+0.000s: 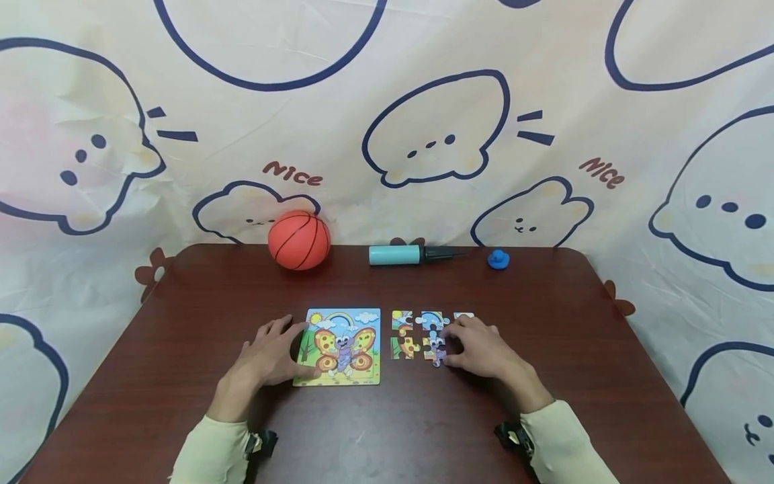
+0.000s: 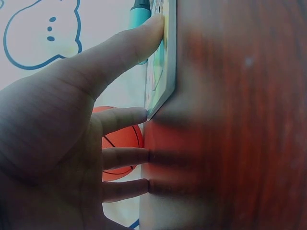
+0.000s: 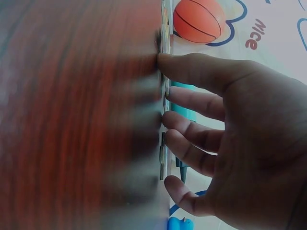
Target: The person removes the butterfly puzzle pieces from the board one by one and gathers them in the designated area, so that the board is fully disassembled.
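Note:
A square butterfly puzzle board (image 1: 357,336) lies flat on the table. At its left edge is my left hand (image 1: 272,353), thumb resting on its lower left part. In the left wrist view the index fingertip (image 2: 140,115) touches the board's corner, and the other fingers stretch straight to the tabletop. To the right of the board lie several loose puzzle pieces, among them a rainbow piece (image 1: 432,318) and a purple butterfly-body piece (image 1: 436,349). My right hand (image 1: 480,346) touches the right side of these pieces with thumb and fingertips, partly hiding another piece (image 1: 463,314).
Along the table's far edge stand an orange-red toy basketball (image 1: 299,240), a teal and black hand pump (image 1: 394,255) and a small blue toy (image 1: 498,259). Behind the brown table (image 1: 338,437) hangs a cartoon-printed cloth (image 1: 338,141).

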`<state>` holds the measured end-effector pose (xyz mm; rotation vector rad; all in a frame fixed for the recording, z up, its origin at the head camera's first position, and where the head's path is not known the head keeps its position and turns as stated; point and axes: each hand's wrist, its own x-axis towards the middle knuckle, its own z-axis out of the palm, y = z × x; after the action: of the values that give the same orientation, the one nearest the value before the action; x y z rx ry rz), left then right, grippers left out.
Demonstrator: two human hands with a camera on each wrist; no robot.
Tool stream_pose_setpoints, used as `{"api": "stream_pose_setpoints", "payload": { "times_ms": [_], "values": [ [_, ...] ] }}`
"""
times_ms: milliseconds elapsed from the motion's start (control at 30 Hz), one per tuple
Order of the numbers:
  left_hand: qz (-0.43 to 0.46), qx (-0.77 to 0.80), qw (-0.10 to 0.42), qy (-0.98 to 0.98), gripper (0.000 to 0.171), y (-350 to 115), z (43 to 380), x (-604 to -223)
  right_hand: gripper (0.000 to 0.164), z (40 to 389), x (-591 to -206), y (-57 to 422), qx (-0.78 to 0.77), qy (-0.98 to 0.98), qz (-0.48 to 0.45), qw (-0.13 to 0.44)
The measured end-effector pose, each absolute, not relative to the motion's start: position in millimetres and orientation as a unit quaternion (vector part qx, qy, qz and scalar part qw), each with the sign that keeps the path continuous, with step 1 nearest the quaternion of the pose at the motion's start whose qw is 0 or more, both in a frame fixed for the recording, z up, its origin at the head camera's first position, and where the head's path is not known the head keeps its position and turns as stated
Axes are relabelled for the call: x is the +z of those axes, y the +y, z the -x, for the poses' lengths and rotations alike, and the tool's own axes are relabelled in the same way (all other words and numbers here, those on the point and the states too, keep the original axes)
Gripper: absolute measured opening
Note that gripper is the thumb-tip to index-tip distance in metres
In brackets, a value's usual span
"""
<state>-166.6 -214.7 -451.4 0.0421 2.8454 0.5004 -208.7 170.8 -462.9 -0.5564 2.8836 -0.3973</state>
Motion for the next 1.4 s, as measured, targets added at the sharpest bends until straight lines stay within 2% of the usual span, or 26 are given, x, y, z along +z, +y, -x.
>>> {"api": "stream_pose_setpoints", "payload": {
  "times_ms": [467,1067,1400],
  "values": [
    [-0.014,0.171,0.127,0.977,0.103,-215,166,-452,0.042,207,-457,155,-0.156,0.963,0.209,0.069],
    [-0.014,0.164,0.129,0.978,0.103,-216,166,-454,0.043,210,-454,94,-0.169,0.946,0.27,0.058],
    [-0.016,0.161,0.129,0.978,0.103,-215,167,-454,0.045,209,-454,59,-0.109,0.949,0.291,0.049]
  ]
}}
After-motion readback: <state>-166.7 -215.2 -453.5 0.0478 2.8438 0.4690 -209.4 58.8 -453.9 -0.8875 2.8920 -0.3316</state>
